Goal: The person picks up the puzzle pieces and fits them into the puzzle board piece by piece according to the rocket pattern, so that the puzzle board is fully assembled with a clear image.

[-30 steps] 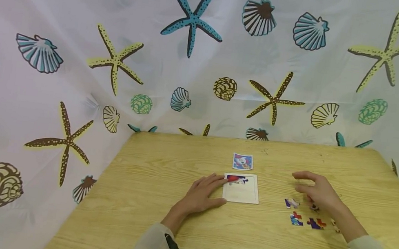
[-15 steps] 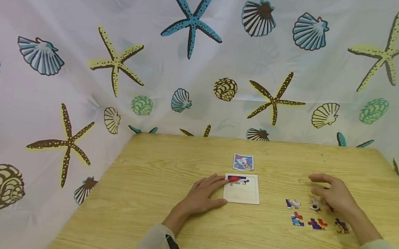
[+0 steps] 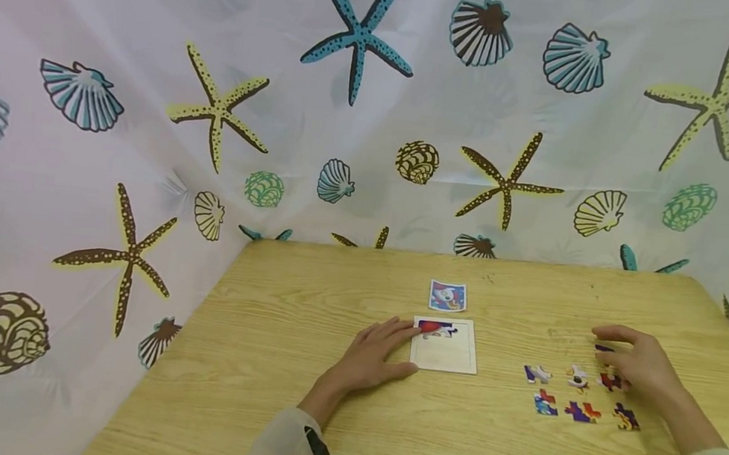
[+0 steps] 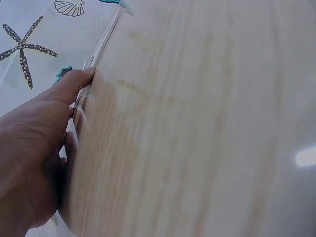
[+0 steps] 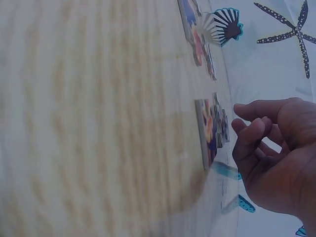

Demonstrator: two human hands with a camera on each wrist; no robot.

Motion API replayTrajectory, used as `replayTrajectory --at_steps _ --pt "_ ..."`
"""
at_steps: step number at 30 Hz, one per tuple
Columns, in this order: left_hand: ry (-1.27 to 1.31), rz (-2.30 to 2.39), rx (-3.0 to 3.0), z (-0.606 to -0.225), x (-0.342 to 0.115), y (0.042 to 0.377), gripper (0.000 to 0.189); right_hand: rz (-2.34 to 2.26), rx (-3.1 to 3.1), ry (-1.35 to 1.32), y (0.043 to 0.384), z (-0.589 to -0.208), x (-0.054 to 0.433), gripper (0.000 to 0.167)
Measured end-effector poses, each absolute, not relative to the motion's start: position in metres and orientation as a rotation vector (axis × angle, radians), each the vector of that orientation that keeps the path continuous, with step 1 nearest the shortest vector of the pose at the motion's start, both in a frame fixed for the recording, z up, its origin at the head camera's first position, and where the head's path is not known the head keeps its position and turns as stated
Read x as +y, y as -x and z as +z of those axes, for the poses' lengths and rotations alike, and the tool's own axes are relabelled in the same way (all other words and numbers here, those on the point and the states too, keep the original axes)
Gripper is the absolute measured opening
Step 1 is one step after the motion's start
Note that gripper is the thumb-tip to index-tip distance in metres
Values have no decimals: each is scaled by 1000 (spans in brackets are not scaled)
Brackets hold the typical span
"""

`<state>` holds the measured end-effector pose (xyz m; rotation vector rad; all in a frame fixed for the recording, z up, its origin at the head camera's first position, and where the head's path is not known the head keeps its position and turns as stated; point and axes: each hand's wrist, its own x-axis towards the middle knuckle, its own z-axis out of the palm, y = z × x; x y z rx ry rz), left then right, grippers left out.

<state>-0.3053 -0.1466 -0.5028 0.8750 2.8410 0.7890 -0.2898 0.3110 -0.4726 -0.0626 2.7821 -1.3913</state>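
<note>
In the head view my left hand [image 3: 371, 360] rests on the table, its fingertips touching the left edge of a white puzzle board [image 3: 443, 359]. Joined puzzle pieces [image 3: 437, 330], purple, red and white, fill the board's top left. My right hand [image 3: 644, 368] hovers at the right over loose jigsaw pieces [image 3: 583, 411]. Its index finger and thumb are apart. A dark blue bit of a piece [image 3: 603, 349] shows between them, and the hand hides the remainder. From the right wrist view, the fingers are loosely bent, with nothing seen in their grasp.
A small picture card [image 3: 447, 296] of a white cartoon animal lies behind the board. The wooden table [image 3: 303, 288] is bordered by a white curtain [image 3: 374, 138] printed with starfish and shells. Light glares on the table's near side.
My right hand has moved to the right across the loose pieces, uncovering several of them. The left hand stays at the board's edge.
</note>
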Motion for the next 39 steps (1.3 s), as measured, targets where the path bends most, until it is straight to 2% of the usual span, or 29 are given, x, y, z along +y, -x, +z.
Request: replayTrajectory --at_steps 22,39 --pt "-841 761 2851 -506 -145 306 69 -1387 2721 -83 290 -476 320 45" --pt "-840 742 2855 -502 -145 304 67 -1305 2808 -31 289 -478 318 37"
